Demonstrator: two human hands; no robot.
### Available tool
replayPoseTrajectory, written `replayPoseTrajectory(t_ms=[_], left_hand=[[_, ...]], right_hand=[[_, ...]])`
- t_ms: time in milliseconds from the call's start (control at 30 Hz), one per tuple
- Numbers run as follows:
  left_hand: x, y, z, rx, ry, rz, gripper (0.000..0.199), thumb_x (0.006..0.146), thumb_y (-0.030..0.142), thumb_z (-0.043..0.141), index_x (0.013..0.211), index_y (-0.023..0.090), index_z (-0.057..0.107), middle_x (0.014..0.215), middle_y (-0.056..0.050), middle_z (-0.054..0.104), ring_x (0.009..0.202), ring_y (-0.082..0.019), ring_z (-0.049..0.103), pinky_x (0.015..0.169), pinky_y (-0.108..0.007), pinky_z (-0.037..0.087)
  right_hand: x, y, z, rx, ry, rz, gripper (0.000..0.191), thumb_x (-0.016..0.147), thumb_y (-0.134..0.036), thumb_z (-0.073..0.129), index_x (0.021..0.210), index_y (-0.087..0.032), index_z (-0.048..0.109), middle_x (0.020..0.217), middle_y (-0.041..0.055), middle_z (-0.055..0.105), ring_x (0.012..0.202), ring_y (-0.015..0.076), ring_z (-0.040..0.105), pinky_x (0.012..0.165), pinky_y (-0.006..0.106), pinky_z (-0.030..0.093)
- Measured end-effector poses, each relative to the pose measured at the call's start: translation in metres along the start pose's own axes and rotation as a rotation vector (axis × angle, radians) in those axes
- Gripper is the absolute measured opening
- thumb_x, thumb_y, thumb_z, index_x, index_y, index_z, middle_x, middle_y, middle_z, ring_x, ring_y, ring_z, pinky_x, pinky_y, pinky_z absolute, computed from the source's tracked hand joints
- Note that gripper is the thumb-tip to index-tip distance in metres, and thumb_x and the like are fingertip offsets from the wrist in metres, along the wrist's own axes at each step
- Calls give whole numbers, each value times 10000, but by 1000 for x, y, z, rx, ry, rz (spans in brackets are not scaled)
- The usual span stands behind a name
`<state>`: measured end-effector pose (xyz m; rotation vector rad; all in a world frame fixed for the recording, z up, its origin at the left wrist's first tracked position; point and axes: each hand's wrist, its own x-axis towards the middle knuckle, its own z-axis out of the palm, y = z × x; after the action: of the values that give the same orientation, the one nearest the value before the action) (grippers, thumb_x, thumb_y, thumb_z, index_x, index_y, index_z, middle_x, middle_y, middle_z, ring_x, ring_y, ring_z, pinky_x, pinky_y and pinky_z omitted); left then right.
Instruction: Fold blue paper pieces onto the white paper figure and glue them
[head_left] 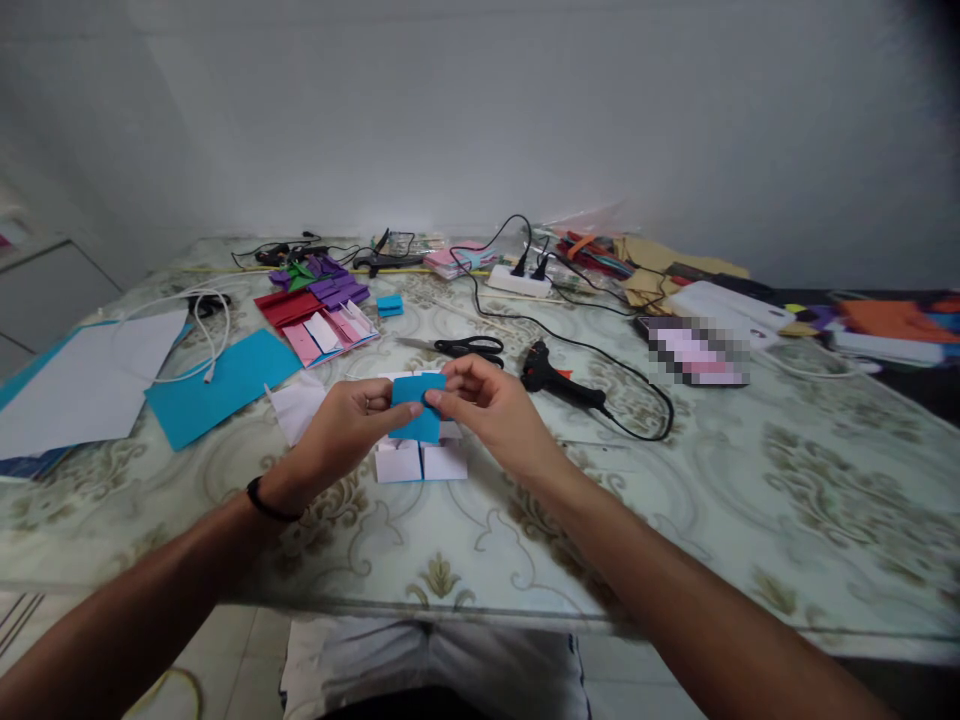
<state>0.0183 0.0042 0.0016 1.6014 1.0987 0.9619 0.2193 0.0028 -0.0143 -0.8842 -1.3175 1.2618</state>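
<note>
A small blue paper piece (417,424) is pinched between both hands above the middle of the table. My left hand (354,418) grips its left side, thumb on the front face. On its right edge my right hand (486,400) is closed, thumb and fingers together. Below the piece lies a folded white paper form (444,464) with blue showing along its centre gap; the blue piece and my hands partly cover it. Black-handled scissors (469,348) rest just behind my right hand. A black glue gun (564,382) lies to the right of that hand.
Large blue (225,385) and white sheets (82,385) lie at the left. Folded red (286,307), pink and purple papers sit behind. A white power strip (519,283) with black cords stands at the back. A phone (694,352) lies at the right.
</note>
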Motion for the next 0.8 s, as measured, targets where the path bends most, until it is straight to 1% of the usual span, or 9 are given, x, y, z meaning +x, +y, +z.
replayPoseTrajectory(t_ms=[133, 233, 267, 333, 367, 433, 533, 600, 800], left_hand=[[2, -3, 0, -135, 42, 29, 255, 840, 415, 803, 864, 163, 771, 809, -24, 766, 762, -188, 693, 697, -286, 538], [3, -5, -2, -96, -6, 48, 247, 847, 388, 806, 785, 162, 729, 739, -2, 709, 708, -157, 655, 652, -259, 504], [3, -5, -2, -67, -24, 60, 229, 842, 373, 814, 800, 164, 731, 753, -2, 712, 713, -155, 660, 652, -255, 508], [3, -5, -2, -47, -13, 120, 210, 817, 329, 844, 929, 180, 747, 860, -12, 753, 814, -174, 710, 714, -257, 551], [3, -5, -2, -57, 10, 159, 256, 802, 307, 860, 997, 192, 742, 929, -19, 770, 887, -188, 732, 767, -266, 576], [2, -4, -2, -72, 64, 235, 290, 792, 282, 873, 1033, 203, 732, 995, -30, 784, 963, -201, 751, 843, -285, 602], [0, -3, -4, -4, 68, 288, 155, 853, 290, 831, 950, 188, 766, 951, -49, 795, 894, -195, 759, 827, -294, 612], [0, -2, -5, 58, 50, 315, 112, 887, 283, 804, 946, 188, 793, 944, -61, 801, 882, -197, 753, 816, -302, 606], [2, 3, -9, 180, 33, 417, 35, 895, 228, 794, 892, 211, 824, 909, -58, 805, 871, -199, 738, 808, -310, 581]], right_hand=[[-2, 1, 3, 11, -17, 14, 317, 763, -374, 871, 935, -212, 660, 818, -15, 690, 757, 148, 651, 738, 299, 528], [-3, 3, 3, -21, -13, 11, 245, 786, -377, 844, 879, -201, 703, 780, -15, 676, 723, 145, 626, 713, 296, 509], [-3, 3, 3, -32, -10, 3, 230, 792, -377, 837, 874, -200, 716, 777, -13, 681, 719, 146, 623, 706, 296, 503], [-3, 2, 2, -64, -10, -10, 213, 805, -378, 823, 889, -199, 743, 797, -2, 709, 728, 155, 634, 709, 302, 504], [-3, 1, 2, -86, -10, -15, 211, 810, -378, 817, 901, -198, 754, 812, 7, 725, 736, 162, 644, 713, 308, 508], [-3, -2, 0, -164, -13, -46, 190, 826, -368, 803, 905, -197, 773, 833, 23, 749, 753, 179, 660, 716, 319, 511], [-5, -7, 0, -335, -18, -157, 111, 862, -317, 780, 882, -209, 799, 842, 34, 761, 783, 197, 676, 731, 332, 507], [-7, -10, 0, -407, -23, -232, 73, 879, -285, 777, 867, -223, 812, 856, 34, 770, 800, 201, 686, 764, 342, 513], [-7, -12, 0, -466, -23, -320, 65, 892, -256, 779, 864, -259, 837, 911, 41, 807, 831, 222, 719, 819, 380, 551]])
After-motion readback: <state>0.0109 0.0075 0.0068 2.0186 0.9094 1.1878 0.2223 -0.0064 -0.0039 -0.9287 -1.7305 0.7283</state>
